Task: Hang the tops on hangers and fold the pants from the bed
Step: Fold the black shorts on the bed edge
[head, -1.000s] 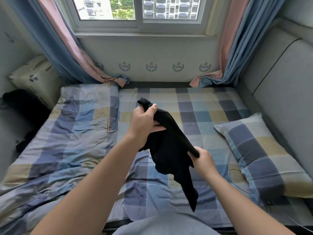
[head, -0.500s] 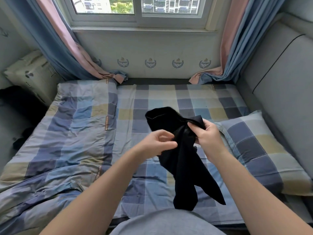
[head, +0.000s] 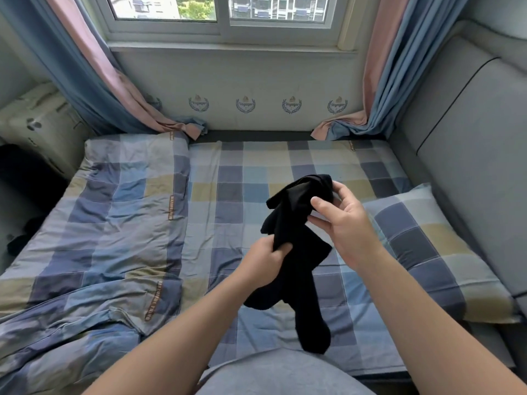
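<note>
A black garment (head: 296, 252) hangs bunched in the air above the checked bed (head: 256, 172). My right hand (head: 342, 223) pinches its upper end between thumb and fingers at the top right. Lower down, my left hand (head: 265, 260) grips a fold of its middle. The loose lower part dangles toward my lap. Whether it is a top or pants cannot be told. No hangers are in view.
A checked quilt (head: 99, 238) lies rumpled over the bed's left half. A matching pillow (head: 442, 252) sits at the right against the grey padded headboard (head: 470, 138). Dark clothes (head: 22, 178) lie off the left edge. Curtains (head: 94, 75) frame the window behind.
My right hand has climbed along the garment to its top end. My left hand has dropped lower and taken a fold in the middle. The garment now hangs longer.
</note>
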Demonstrator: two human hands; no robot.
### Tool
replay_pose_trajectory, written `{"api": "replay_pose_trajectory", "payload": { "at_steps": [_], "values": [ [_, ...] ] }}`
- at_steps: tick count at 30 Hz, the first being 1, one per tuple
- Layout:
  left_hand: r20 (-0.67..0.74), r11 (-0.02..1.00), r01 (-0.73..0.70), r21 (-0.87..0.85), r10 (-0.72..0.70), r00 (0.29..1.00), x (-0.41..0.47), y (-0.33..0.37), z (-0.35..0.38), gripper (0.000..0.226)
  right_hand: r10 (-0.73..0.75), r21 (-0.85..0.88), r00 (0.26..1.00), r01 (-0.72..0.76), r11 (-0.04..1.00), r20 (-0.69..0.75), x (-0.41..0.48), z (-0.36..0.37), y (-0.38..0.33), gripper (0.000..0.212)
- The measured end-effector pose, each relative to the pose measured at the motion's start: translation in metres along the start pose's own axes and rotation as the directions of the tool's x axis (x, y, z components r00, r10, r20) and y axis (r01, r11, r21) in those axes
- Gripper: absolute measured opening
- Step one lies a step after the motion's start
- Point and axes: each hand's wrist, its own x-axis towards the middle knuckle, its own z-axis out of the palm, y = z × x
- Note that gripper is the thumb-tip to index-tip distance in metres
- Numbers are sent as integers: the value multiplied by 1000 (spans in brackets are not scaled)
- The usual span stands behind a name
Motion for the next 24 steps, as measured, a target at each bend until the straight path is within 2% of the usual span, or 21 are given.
{"api": "replay_pose_trajectory", "payload": {
  "at_steps": [4, 7, 9, 10, 12, 15, 16, 19, 21, 24],
  "values": [
    [-129, 980, -34, -197, 8, 992, 1, 10, -18, 18, 30, -307, 999, -33, 951, -13, -10, -6, 26, 61],
    [-186, 927, -52, -372, -19, 982, -2, 23, -30, 18, 155, -413, 988, -134, 901, 17, -24, -3, 50, 85],
    [-197, 902, -57, -428, -32, 980, -3, 31, -36, 21, 256, -404, 963, -202, 892, 83, -35, 4, 64, 98],
    [-203, 891, -56, -450, -40, 978, -3, 35, -37, 20, 285, -376, 949, -218, 901, 133, -39, 8, 71, 93],
    [-202, 875, -46, -483, -60, 977, -4, 42, -40, 16, 282, -391, 941, -193, 900, 186, -42, 14, 84, 65],
    [-191, 861, -27, -508, -83, 978, -5, 45, -41, 17, 234, -537, 970, -165, 827, 62, -35, 13, 88, 21],
    [-186, 851, -17, -525, -95, 978, -6, 44, -41, 19, 223, -554, 974, -165, 816, 38, -32, 9, 87, 15],
    [-133, 851, -6, -525, -75, 988, -7, 33, -43, 17, 212, -565, 976, -142, 813, 59, -23, 2, 78, 15],
    [-72, 894, 12, -447, -49, 996, -9, 22, -42, 16, 187, -562, 980, -118, 818, 66, -20, 0, 71, 16],
    [8, 941, 53, -334, -54, 999, -16, 2, -37, 24, 166, -472, 986, -146, 870, 1, -15, -1, 63, 17]
  ]
}}
